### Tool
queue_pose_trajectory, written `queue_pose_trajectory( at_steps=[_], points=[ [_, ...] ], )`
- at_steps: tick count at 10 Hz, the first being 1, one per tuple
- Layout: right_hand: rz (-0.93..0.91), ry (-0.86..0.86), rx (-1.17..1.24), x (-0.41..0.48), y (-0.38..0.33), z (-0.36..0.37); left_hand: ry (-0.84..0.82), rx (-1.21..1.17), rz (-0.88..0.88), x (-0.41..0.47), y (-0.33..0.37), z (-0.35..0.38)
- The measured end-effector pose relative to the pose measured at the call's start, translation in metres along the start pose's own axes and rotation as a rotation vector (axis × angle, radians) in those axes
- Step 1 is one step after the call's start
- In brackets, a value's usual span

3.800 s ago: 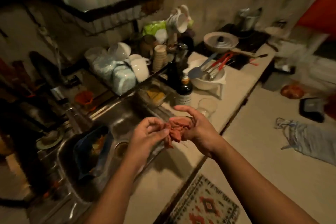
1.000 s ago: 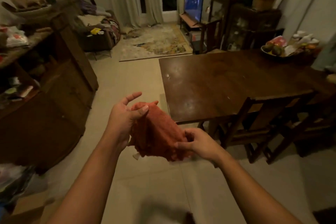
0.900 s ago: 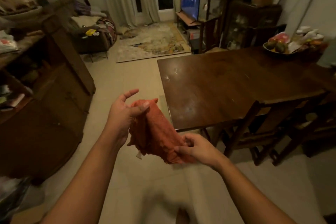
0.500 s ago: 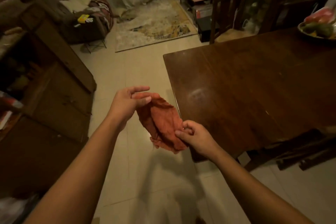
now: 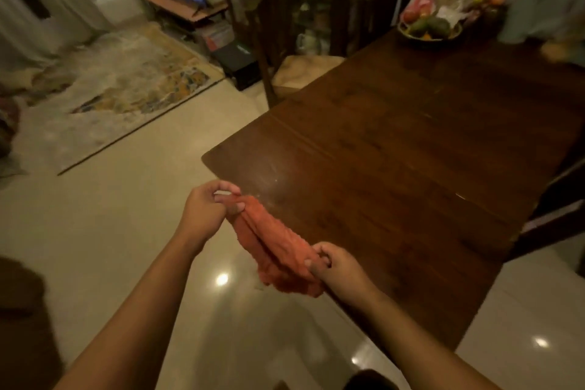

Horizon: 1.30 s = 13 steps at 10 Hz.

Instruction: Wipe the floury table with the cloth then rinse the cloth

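Observation:
An orange-red cloth [image 5: 275, 247] is stretched between both hands at the near left edge of a dark wooden table [image 5: 411, 168]. My left hand [image 5: 209, 209] pinches its far end; my right hand [image 5: 335, 266] grips its near end, where the cloth bunches and hangs down. A pale floury smear [image 5: 272, 184] lies on the tabletop close to its left corner, just beyond the cloth. The cloth hangs partly over the table edge; I cannot tell if it touches the wood.
A fruit bowl [image 5: 430, 28] sits at the table's far end. One chair [image 5: 304, 70] stands at the far side, another chair [image 5: 550, 215] at the right. A rug [image 5: 110, 95] lies on the tiled floor to the left. A glass cabinet [image 5: 313, 0] stands behind.
I have walked up to the table. The cloth, held loosely in front of me before, is now pulled out long between both hands over the table's edge.

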State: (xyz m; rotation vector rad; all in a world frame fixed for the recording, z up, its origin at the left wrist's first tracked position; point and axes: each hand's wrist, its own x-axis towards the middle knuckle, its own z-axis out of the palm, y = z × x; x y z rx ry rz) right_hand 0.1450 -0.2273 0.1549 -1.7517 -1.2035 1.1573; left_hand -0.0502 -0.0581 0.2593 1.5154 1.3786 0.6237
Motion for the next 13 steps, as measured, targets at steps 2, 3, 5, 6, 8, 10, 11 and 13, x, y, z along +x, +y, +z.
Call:
queue_pose_trajectory(
  at_steps=[2,3,5,6,8,10,11,13],
  points=[
    [0.245,0.252,-0.035,0.077,0.009,-0.005,-0.215,0.155,0.058,0.118,-0.013,0.023],
    [0.383,0.329,-0.19,0.111,0.026,-0.011,-0.298,0.315,0.102,0.167,-0.019,0.049],
    [0.553,0.497,-0.497,0.149,0.031,-0.015,-0.513,1.145,0.329,0.227,-0.045,0.089],
    [0.391,0.605,-0.671,0.152,0.018,0.013,-0.682,1.434,0.526,0.232,-0.06,0.093],
    [0.344,0.252,-0.692,0.129,0.038,0.063,-0.905,1.564,0.608,0.238,-0.109,0.078],
    [0.545,0.234,-0.539,0.093,0.05,0.063,-1.034,1.582,0.796,0.274,-0.099,0.081],
    [0.718,0.369,-0.475,0.093,0.036,0.078,-1.031,1.486,0.923,0.297,-0.093,0.086],
    [0.957,0.556,-0.385,0.134,-0.023,0.115,-1.133,1.432,0.904,0.313,-0.086,0.084]
  ],
)
